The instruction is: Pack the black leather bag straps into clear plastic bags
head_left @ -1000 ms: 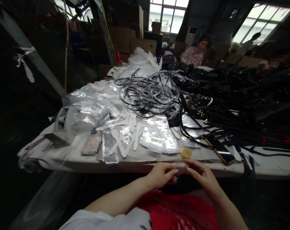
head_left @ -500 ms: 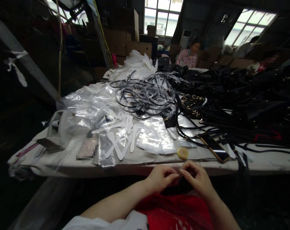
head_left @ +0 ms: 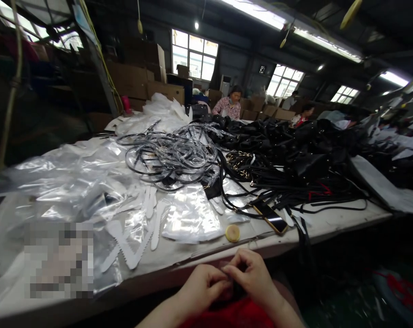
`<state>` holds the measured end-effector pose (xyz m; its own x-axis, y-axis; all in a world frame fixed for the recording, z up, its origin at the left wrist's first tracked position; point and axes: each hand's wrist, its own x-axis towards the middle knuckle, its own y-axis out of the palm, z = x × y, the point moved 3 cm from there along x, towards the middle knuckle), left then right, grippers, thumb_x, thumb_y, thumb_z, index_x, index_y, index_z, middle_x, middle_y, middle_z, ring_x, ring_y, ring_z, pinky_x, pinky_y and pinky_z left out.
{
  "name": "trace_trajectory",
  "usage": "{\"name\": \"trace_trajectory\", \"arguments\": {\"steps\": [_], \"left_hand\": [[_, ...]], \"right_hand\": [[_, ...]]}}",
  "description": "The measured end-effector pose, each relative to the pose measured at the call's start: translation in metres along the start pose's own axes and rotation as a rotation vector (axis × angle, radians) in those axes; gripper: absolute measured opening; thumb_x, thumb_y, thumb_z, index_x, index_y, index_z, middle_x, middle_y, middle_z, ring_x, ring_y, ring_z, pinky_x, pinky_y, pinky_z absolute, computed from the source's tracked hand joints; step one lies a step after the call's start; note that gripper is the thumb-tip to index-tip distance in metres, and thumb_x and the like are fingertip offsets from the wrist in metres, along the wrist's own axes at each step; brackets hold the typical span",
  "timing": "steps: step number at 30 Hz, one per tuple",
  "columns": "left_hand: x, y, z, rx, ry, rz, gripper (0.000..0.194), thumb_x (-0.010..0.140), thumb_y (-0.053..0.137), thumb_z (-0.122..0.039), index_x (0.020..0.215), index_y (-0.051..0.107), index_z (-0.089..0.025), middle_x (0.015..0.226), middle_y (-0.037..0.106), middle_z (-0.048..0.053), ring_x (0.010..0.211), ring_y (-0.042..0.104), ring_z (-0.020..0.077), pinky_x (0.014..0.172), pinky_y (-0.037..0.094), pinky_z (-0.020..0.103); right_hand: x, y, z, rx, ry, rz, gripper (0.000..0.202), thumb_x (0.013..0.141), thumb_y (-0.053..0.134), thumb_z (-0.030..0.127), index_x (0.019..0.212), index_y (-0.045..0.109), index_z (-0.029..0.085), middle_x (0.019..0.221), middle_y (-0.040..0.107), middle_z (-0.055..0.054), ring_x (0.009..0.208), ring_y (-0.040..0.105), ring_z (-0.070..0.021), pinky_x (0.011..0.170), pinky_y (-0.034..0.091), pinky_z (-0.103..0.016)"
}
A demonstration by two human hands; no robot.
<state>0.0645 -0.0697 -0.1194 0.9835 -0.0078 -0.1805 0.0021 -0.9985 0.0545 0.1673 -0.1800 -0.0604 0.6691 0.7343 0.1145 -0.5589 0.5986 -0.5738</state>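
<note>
Just off the table's front edge, over a red garment [head_left: 231, 314], my two hands meet with fingertips nearly touching. My left hand [head_left: 204, 283] is closed, its thumb pressed against curled fingers. Thumb and forefinger of my right hand [head_left: 250, 272] are pinched beside it. Whatever is between the fingers is too small and dark to make out. Closest to the hands on the table lies a small round yellow disc, perhaps a tape roll [head_left: 232, 233]. A phone with a gold edge [head_left: 270, 216] rests to its right, and flat clear plastic bags [head_left: 192, 216] are on its left.
White strips with serrated edges [head_left: 134, 255] lie at the left among more clear bags [head_left: 66, 182]. Behind are plastic-wrapped straps [head_left: 172, 152], and black straps with gold clasps [head_left: 247, 171]. A black heap [head_left: 277, 136] spreads rightward. A person [head_left: 228, 107] is across the table.
The view has swung right and upward, so the table's contents sit further left and ceiling lights show. My hands stay together, fingers pinched, below the table edge.
</note>
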Motion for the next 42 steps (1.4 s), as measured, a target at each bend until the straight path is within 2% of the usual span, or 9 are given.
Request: {"name": "trace_trajectory", "arguments": {"steps": [5, 11, 17, 21, 23, 26, 31, 36, 42], "left_hand": [[-0.002, -0.003, -0.004, 0.063, -0.035, -0.013, 0.039, 0.085, 0.057, -0.044, 0.074, 0.073, -0.010, 0.068, 0.067, 0.006, 0.059, 0.055, 0.0129, 0.060, 0.044, 0.022], [-0.006, -0.001, -0.014, 0.016, -0.030, -0.013, 0.042, 0.085, 0.059, -0.049, 0.077, 0.074, -0.010, 0.068, 0.068, 0.006, 0.058, 0.056, 0.0123, 0.058, 0.045, 0.022], [-0.008, 0.001, -0.015, -0.006, 0.011, -0.002, 0.038, 0.085, 0.061, -0.045, 0.080, 0.074, -0.009, 0.073, 0.070, 0.007, 0.063, 0.059, 0.0132, 0.061, 0.046, 0.022], [-0.008, 0.001, -0.016, -0.011, -0.002, 0.001, 0.044, 0.086, 0.060, -0.050, 0.083, 0.075, -0.009, 0.072, 0.069, 0.007, 0.062, 0.058, 0.0130, 0.058, 0.044, 0.021], [-0.007, 0.000, -0.016, 0.015, -0.004, 0.009, 0.043, 0.086, 0.061, -0.050, 0.083, 0.076, -0.010, 0.072, 0.069, 0.006, 0.062, 0.057, 0.0124, 0.056, 0.042, 0.020], [-0.006, -0.002, -0.017, 0.057, 0.020, -0.002, 0.035, 0.085, 0.062, -0.042, 0.081, 0.076, -0.011, 0.069, 0.066, 0.003, 0.059, 0.053, 0.0107, 0.054, 0.038, 0.018], [-0.003, -0.006, -0.022, 0.100, 0.058, -0.051, 0.032, 0.086, 0.059, -0.037, 0.077, 0.075, -0.011, 0.066, 0.064, 0.002, 0.058, 0.052, 0.0102, 0.054, 0.038, 0.018], [-0.001, -0.005, -0.015, -0.025, -0.061, -0.099, 0.040, 0.084, 0.061, -0.046, 0.095, 0.076, -0.011, 0.071, 0.067, 0.005, 0.061, 0.060, 0.0146, 0.058, 0.047, 0.022], [0.002, 0.001, -0.003, -0.050, -0.083, -0.064, 0.052, 0.084, 0.057, -0.059, 0.094, 0.073, -0.011, 0.065, 0.063, 0.004, 0.057, 0.058, 0.0134, 0.057, 0.048, 0.023]], "right_hand": [[0.001, -0.003, 0.002, 0.038, -0.086, 0.114, 0.019, 0.090, 0.058, 0.022, 0.082, 0.076, 0.022, 0.078, 0.075, -0.002, 0.074, 0.068, -0.0175, 0.069, 0.048, -0.026], [-0.002, -0.006, -0.004, -0.035, 0.016, 0.025, 0.027, 0.075, 0.074, 0.029, 0.053, 0.062, 0.021, 0.053, 0.064, 0.001, 0.052, 0.057, -0.0152, 0.052, 0.042, -0.025], [-0.002, -0.009, -0.001, 0.044, -0.046, 0.170, 0.014, 0.085, 0.063, 0.029, 0.082, 0.076, 0.025, 0.081, 0.076, -0.001, 0.076, 0.068, -0.0190, 0.072, 0.050, -0.028], [-0.002, -0.013, 0.000, -0.007, -0.007, 0.112, 0.020, 0.076, 0.072, 0.032, 0.060, 0.065, 0.023, 0.060, 0.067, 0.000, 0.059, 0.062, -0.0176, 0.057, 0.048, -0.027], [-0.002, -0.015, 0.001, 0.008, -0.017, 0.113, 0.015, 0.069, 0.079, 0.032, 0.074, 0.068, 0.022, 0.070, 0.070, -0.001, 0.065, 0.065, -0.0193, 0.061, 0.052, -0.028], [-0.004, -0.015, 0.002, 0.031, -0.017, 0.149, 0.047, 0.064, 0.083, 0.032, 0.107, 0.067, 0.022, 0.095, 0.074, -0.004, 0.084, 0.069, -0.0232, 0.077, 0.056, -0.033], [-0.010, -0.021, 0.000, -0.029, -0.062, 0.139, 0.043, 0.072, 0.078, 0.036, 0.111, 0.066, 0.023, 0.104, 0.072, -0.007, 0.090, 0.069, -0.0251, 0.077, 0.057, -0.034], [0.018, -0.062, -0.038, -0.255, -0.094, -0.127, 0.024, 0.090, 0.058, 0.041, 0.103, 0.067, 0.023, 0.099, 0.072, -0.009, 0.086, 0.067, -0.0247, 0.079, 0.055, -0.037], [0.092, -0.109, -0.114, -0.623, 0.025, -0.238, 0.029, 0.081, 0.052, 0.019, 0.104, 0.069, 0.015, 0.113, 0.068, -0.018, 0.103, 0.063, -0.0328, 0.090, 0.049, -0.047]]}}
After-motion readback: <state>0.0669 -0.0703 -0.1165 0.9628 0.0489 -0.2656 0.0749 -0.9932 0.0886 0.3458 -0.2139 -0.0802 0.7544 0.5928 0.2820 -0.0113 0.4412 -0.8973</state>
